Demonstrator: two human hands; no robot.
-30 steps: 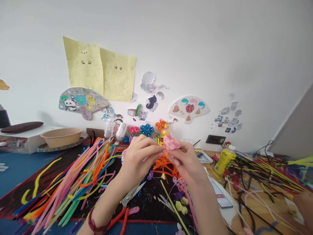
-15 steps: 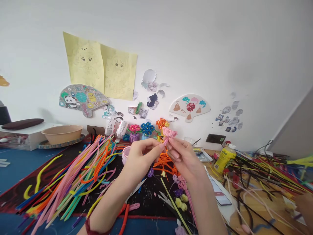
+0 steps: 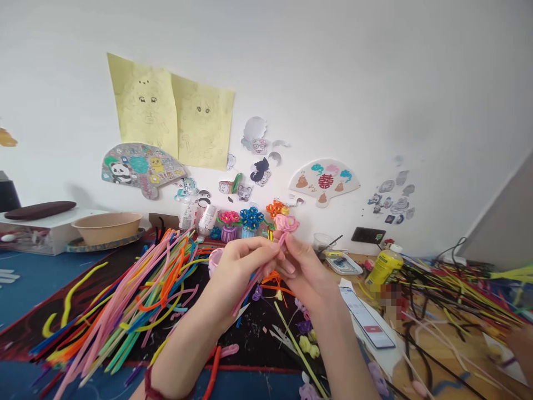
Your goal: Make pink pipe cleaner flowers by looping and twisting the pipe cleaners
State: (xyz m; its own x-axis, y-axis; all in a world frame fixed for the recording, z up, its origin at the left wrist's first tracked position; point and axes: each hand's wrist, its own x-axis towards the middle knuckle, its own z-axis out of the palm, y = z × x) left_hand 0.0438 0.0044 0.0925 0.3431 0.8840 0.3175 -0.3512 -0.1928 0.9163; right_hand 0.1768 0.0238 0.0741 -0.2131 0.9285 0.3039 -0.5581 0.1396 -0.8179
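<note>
A pink pipe-cleaner flower (image 3: pixel 286 223) is held up between my two hands above the middle of the table. The fingers of my left hand (image 3: pixel 250 261) pinch its pink stem just under the bloom. My right hand (image 3: pixel 306 266) has thumb and fingers closed round the same stem from the other side. Long pink stem ends (image 3: pixel 245 294) slant down to the left, partly behind my left wrist. Below the hands lie orange pipe cleaners (image 3: pixel 272 283), small yellow blossoms (image 3: pixel 308 345) and open scissors (image 3: pixel 285 341). A pink pot (image 3: pixel 215 259) is partly hidden behind my left hand.
Many coloured pipe cleaners (image 3: pixel 125 300) spread over the left of the black mat. Finished flower pots (image 3: pixel 251 226) stand along the wall. On the right are a phone (image 3: pixel 370 322), a yellow bottle (image 3: pixel 385 265) and more pipe cleaners (image 3: pixel 466 294). Another person's hand (image 3: pixel 520 347) shows at the right edge.
The flower has turned and dropped slightly. Its long pink stem ends have swung from under my right forearm over to the left. Both hands stay closed on the stem.
</note>
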